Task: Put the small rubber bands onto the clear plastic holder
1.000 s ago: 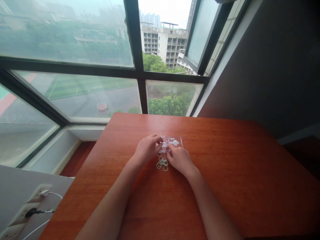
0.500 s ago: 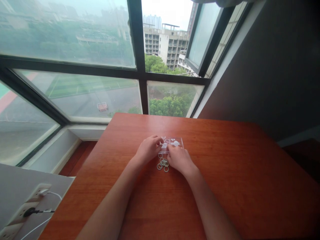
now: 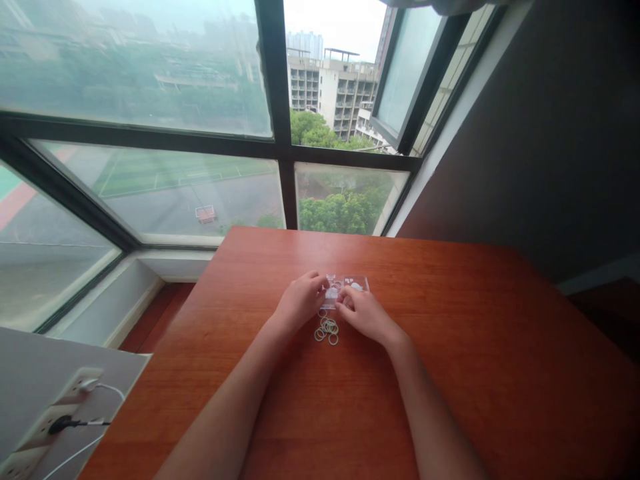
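only the head view is on offer, looking down over a reddish wooden table (image 3: 450, 347) set against a big window (image 3: 150, 133). both hands meet near the middle of the table. the left hand (image 3: 299, 305) has its fingers curled in toward a small clear plastic plate (image 3: 356, 283) lying flat on the wood, with tiny white pieces on it; the right hand (image 3: 367, 313) lies over the plate's near edge, fingertips bent down onto it. whether either grip is actually pinching one of the small pieces i cannot tell, as the fingertips hide the spot and the parts are too small to make out. just in front of the hands, between the two wrists, sits a loose cluster of small pale rings (image 3: 326, 329), touching and overlapping one another, apart from the plate

as for what could go wrong: the rings look light and lie loose on smooth wood, so a wrist sliding back would probably scatter them. the plate seems thin and clear, so an uneven press from one hand could tip or skate it and shake the white pieces loose. with the fingers crowded this close, one hand may well knock what the other is working on

at the lower left a power strip (image 3: 55, 420) with a white cable (image 3: 85, 450) lies well apart from it all
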### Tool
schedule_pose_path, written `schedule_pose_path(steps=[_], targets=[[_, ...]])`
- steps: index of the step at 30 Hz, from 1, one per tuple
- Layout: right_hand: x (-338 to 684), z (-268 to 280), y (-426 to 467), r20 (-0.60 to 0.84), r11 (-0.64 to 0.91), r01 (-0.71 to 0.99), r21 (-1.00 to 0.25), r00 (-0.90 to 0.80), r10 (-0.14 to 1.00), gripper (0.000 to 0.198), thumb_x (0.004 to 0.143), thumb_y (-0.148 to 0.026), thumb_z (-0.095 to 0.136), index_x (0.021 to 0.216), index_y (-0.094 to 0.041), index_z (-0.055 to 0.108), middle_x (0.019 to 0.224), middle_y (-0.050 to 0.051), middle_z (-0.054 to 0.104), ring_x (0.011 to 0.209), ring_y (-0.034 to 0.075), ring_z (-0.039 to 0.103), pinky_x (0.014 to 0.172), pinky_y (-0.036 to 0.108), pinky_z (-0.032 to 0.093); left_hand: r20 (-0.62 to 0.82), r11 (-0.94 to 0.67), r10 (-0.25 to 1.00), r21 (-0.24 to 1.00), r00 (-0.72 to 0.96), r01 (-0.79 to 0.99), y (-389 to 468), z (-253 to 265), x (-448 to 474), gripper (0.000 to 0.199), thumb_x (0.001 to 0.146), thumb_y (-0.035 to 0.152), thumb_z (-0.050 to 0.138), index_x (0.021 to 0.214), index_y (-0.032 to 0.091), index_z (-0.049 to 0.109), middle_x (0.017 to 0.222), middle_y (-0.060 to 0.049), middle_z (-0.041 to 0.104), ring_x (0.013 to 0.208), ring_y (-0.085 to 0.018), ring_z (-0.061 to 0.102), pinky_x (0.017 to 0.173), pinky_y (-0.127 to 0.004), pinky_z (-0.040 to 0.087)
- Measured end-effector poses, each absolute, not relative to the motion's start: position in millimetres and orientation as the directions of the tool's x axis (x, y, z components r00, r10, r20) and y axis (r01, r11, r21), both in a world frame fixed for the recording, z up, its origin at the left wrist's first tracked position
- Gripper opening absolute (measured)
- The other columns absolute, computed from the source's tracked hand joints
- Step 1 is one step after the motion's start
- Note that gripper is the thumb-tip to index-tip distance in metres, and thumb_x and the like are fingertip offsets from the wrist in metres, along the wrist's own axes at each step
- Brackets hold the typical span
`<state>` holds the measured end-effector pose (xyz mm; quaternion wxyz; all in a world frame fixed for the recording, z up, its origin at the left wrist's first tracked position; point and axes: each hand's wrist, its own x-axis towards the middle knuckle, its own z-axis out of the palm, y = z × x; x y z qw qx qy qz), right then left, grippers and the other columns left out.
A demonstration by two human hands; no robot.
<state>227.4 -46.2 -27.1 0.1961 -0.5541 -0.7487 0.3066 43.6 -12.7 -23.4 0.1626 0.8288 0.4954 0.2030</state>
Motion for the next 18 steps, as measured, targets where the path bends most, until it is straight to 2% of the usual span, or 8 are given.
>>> schedule_pose_path(steps=[3, 8, 11, 14, 18], targets=[[227.7, -29.6, -44.5, 0.031, 0.192, 0.694, -0.694, -0.238, 0.971, 0.014, 0.090, -0.030, 0.049, 0.091, -0.020, 0.059, 0.065, -0.003, 0.061, 0.058, 0.013, 0.056, 0.058, 0.021, 0.036, 0.187, -0.456, 0.889, 0.460, 0.419, 0.762, -12.8, -25.0, 44.2, 0.013, 0.081, 0.013, 0.055, 0.085, 0.020, 0.065, 0.088, -0.003, 0.062, 0.069, -0.013, 0.058, 0.064, -0.021, 0.041], [218.8, -29.7, -39.8, 0.147, 0.102, 0.835, -0.541, -0.026, 0.989, 0.021, 0.093, -0.037, 0.049, 0.096, -0.022, 0.063, 0.074, 0.001, 0.067, 0.069, 0.016, 0.061, 0.063, 0.023, 0.038, 0.187, -0.446, 0.894, 0.464, 0.408, 0.765, -13.4, -24.7, 45.1, 0.013, 0.082, 0.015, 0.055, 0.087, 0.020, 0.066, 0.089, -0.003, 0.062, 0.070, -0.013, 0.058, 0.065, -0.021, 0.042], [215.7, -29.3, -38.3, 0.140, 0.084, 0.876, -0.475, -0.019, 0.990, 0.020, 0.093, -0.035, 0.050, 0.097, -0.024, 0.066, 0.082, 0.003, 0.070, 0.076, 0.017, 0.063, 0.067, 0.023, 0.038, 0.187, -0.456, 0.888, 0.474, 0.419, 0.754, -13.9, -22.1, 44.0, 0.014, 0.083, 0.016, 0.054, 0.088, 0.020, 0.067, 0.088, -0.003, 0.062, 0.068, -0.012, 0.057, 0.064, -0.021, 0.041], [219.4, -28.2, -39.2, 0.151, 0.074, 0.867, -0.493, 0.001, 0.988, 0.022, 0.093, -0.034, 0.049, 0.099, -0.023, 0.067, 0.084, 0.003, 0.071, 0.076, 0.016, 0.062, 0.068, 0.023, 0.039, 0.215, -0.471, 0.881, 0.491, 0.422, 0.733, -14.3, -18.9, 41.5, 0.016, 0.085, 0.017, 0.052, 0.090, 0.021, 0.067, 0.089, -0.003, 0.063, 0.069, -0.012, 0.058, 0.065, -0.021, 0.042], [229.9, -21.9, -45.4, 0.130, 0.130, 0.822, -0.554, -0.068, 0.989, 0.022, 0.090, -0.033, 0.050, 0.095, -0.021, 0.068, 0.068, 0.000, 0.065, 0.062, 0.014, 0.058, 0.063, 0.023, 0.038, 0.223, -0.459, 0.888, 0.503, 0.403, 0.732, -13.9, -15.0, 36.7, 0.016, 0.085, 0.019, 0.052, 0.090, 0.020, 0.067, 0.089, -0.003, 0.064, 0.069, -0.012, 0.058, 0.064, -0.022, 0.042]])
